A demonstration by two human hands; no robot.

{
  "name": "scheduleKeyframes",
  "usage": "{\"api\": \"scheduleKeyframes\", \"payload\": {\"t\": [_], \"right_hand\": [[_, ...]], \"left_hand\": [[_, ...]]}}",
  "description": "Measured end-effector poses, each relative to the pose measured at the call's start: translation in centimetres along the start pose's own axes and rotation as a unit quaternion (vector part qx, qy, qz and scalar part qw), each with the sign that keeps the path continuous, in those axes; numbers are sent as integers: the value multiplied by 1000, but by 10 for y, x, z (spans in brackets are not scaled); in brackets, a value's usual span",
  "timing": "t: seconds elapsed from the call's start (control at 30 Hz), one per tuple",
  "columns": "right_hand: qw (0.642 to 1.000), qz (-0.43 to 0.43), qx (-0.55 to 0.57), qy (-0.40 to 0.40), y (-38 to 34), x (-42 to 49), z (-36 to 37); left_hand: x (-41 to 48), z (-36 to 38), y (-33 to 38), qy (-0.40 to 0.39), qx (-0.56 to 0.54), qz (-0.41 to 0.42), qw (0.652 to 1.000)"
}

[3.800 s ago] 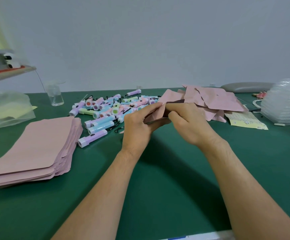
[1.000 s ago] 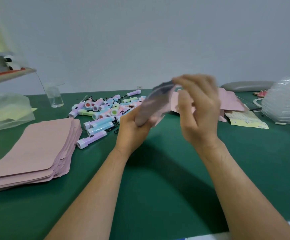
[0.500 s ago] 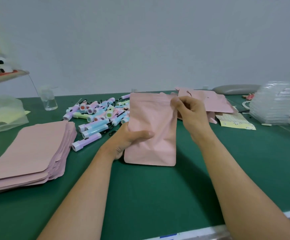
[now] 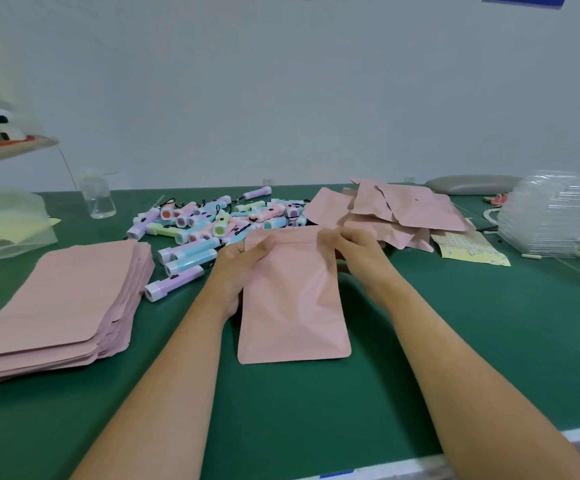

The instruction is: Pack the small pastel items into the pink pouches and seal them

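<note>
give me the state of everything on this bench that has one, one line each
left hand: pinching the pouch's top left corner
right hand: pinching the pouch's top right edge
held pink pouch: upright in both hands, bulging
empty pouch stack: flat, piled at left
filled pouch pile: loose heap at back right
pastel mini flashlights: loose, jumbled, unpacked
clear cup: upright

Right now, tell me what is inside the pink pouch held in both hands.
Nothing inside shows: the pink pouch is opaque. The left hand and right hand pinch its top edge, and the lower part looks slightly puffed, so its contents cannot be confirmed.
</note>
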State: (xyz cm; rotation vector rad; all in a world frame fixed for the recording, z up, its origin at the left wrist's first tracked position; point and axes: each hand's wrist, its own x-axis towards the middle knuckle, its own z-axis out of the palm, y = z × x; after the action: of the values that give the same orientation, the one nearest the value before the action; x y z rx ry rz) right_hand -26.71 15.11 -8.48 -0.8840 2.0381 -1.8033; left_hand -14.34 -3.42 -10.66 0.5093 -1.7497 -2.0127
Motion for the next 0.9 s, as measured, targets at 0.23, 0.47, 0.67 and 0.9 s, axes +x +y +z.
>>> {"api": "scheduleKeyframes", "payload": {"t": [0.23, 0.47, 0.67, 0.9], "right_hand": [[998, -15, 27, -58, 13, 0, 3], [998, -39, 31, -42, 16, 1, 5], [995, -36, 19, -92, 14, -4, 6], [997, -49, 11, -64, 14, -5, -1]], "left_hand": [[-1, 5, -3, -12, 61, 51, 997], [-6, 5, 3, -45, 58, 42, 996], [-5, 8, -1, -50, 83, 80, 992], [-1, 13, -2, -76, 94, 81, 989]]}}
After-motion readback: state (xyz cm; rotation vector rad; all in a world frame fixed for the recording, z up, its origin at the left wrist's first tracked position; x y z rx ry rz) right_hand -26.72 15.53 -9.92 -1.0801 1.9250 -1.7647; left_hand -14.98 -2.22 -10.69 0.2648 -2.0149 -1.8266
